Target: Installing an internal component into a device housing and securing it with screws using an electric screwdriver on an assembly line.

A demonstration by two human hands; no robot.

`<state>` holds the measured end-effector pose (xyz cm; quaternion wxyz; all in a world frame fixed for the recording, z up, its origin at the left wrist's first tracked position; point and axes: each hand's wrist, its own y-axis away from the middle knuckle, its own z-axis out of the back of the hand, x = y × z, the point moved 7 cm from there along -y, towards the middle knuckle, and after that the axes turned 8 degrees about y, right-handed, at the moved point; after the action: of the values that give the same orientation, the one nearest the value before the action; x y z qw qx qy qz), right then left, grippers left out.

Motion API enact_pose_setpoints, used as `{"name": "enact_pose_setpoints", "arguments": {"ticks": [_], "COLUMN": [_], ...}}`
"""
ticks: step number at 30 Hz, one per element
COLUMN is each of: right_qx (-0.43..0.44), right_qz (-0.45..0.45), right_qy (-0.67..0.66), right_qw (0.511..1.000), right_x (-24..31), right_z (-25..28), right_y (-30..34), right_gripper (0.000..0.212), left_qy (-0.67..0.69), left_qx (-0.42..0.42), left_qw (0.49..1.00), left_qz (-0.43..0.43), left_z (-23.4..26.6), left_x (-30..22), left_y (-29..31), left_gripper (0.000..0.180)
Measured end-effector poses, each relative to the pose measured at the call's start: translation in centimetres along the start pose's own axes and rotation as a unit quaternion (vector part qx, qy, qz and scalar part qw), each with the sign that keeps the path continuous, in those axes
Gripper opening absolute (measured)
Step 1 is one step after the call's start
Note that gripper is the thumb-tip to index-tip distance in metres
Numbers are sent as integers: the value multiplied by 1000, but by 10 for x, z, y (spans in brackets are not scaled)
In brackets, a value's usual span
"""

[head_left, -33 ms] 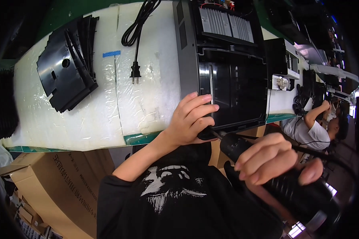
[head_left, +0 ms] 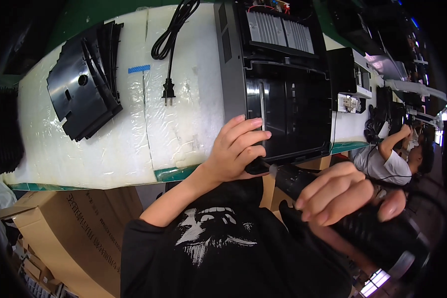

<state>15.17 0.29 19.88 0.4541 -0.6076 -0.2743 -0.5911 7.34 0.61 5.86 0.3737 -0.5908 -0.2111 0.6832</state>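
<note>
A large black appliance housing (head_left: 303, 107) with a grey side panel (head_left: 232, 82) lies on the padded table. Over its near left corner, my left hand (head_left: 238, 149) grips the rim; the fingers bend inside and the thumb is hidden. My right hand (head_left: 335, 191) is closed around a black electric screwdriver (head_left: 295, 180). The screwdriver's tip points at that same near corner, close below my left fingers. Whether it touches a screw cannot be made out.
Stacked black plastic panels (head_left: 77, 89) lie to the left, beside a coiled black power cord (head_left: 169, 49). A cardboard box (head_left: 79, 223) stands below the table's near edge. Right of the housing is a small white connector part (head_left: 351, 103); farther right another person (head_left: 382, 161) sits.
My right hand and the screwdriver have shifted very slightly. My left hand stays on the corner of the housing.
</note>
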Motion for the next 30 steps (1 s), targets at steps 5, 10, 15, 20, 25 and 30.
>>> {"name": "enact_pose_setpoints", "arguments": {"ticks": [5,10,15,20,25,30], "right_qx": [-510,-636,-820,-931,-957,-744], "right_qz": [288,275,94,-50,-65,-457], "right_qy": [133,45,138,94,99,466], "right_qw": [800,720,547,349,264,140], "right_x": [81,124,91,-17,-120,-138], "right_z": [22,38,69,121,138,133], "right_y": [80,177,306,400,433,412], "right_gripper": [50,48,51,30,36,54], "left_qy": [-7,-55,-48,-77,-99,-92], "left_qx": [48,46,37,34,43,49], "left_qw": [998,997,998,996,994,994], "left_qz": [28,15,-3,-12,-17,-28], "left_z": [13,41,38,40,41,40], "left_x": [2,1,1,1,0,1], "left_y": [2,5,6,9,10,14], "left_gripper": [36,48,45,48,52,53]}}
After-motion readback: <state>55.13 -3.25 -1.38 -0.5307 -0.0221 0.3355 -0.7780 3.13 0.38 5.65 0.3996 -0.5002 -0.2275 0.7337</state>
